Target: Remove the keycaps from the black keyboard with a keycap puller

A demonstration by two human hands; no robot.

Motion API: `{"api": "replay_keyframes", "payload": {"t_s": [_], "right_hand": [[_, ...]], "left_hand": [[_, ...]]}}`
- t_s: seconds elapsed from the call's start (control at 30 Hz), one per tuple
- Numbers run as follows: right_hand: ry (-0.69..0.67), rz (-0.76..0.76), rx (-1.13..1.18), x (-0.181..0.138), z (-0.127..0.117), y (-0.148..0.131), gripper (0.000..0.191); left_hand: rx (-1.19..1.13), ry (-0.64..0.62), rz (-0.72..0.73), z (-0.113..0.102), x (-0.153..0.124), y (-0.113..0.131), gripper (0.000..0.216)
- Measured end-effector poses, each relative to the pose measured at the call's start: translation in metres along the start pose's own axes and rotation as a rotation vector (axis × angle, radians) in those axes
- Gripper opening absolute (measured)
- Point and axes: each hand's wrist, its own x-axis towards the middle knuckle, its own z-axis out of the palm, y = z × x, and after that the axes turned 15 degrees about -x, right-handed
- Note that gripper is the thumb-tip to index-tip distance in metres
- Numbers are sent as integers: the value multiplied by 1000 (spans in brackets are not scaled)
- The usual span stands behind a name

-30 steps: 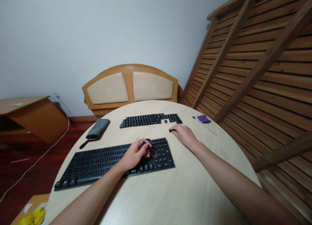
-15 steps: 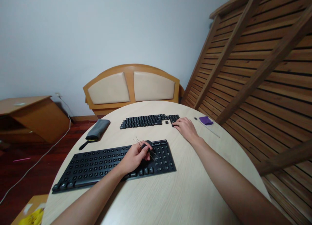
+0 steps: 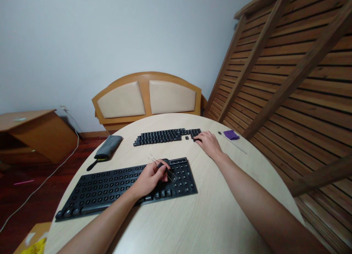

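A black keyboard base with most keycaps removed lies across the round table. My left hand rests on its right part, closed on a wire keycap puller. Farther back, removed black keycaps are laid out in keyboard order. My right hand reaches to the right end of that layout, fingers curled down onto the keycaps there; what they hold, if anything, is hidden.
A grey pouch with a black brush handle sits at the table's left rear. A purple cloth and a thin stick lie at the right rear. A padded wooden headboard and a slatted wooden frame stand behind.
My right hand moved from the table near the keyboard's top right corner back to the right end of the laid-out keycaps. My left hand stayed on the keyboard with the puller.
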Motion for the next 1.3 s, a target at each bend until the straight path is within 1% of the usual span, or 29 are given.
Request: {"api": "replay_keyframes", "payload": {"t_s": [0.17, 0.4, 0.53, 0.63, 0.7, 0.8, 0.9, 1.03, 1.17, 1.3], "right_hand": [[4, 8, -3, 1, 1, 0, 17], [39, 16, 10, -1, -1, -3, 22], [52, 0, 50, -4, -3, -12, 23], [50, -19, 88, -6, -9, -25, 21], [40, -46, 149, -7, -16, -37, 18], [1, -114, 339, -11, -32, -60, 20], [-82, -241, 499, -17, -48, -83, 26], [-168, -398, 535, -26, -58, -104, 30], [-175, -444, 505, -32, -59, -110, 29], [-188, -430, 475, -38, -64, -102, 30]], "left_hand": [[9, -6, -1, -1, 0, -1, 40], [14, -11, 8, -3, 0, -5, 38], [15, -7, 8, -1, 0, -3, 39], [13, -6, 12, -1, -1, -2, 42], [15, -9, 17, -1, -1, -2, 42], [20, -15, 27, -2, -1, -2, 41], [30, -19, 43, -1, -1, -1, 42], [48, -32, 89, 0, -3, 2, 45], [100, -48, 139, 4, -6, 6, 47], [135, -59, 172, 9, -11, 14, 47]]}}
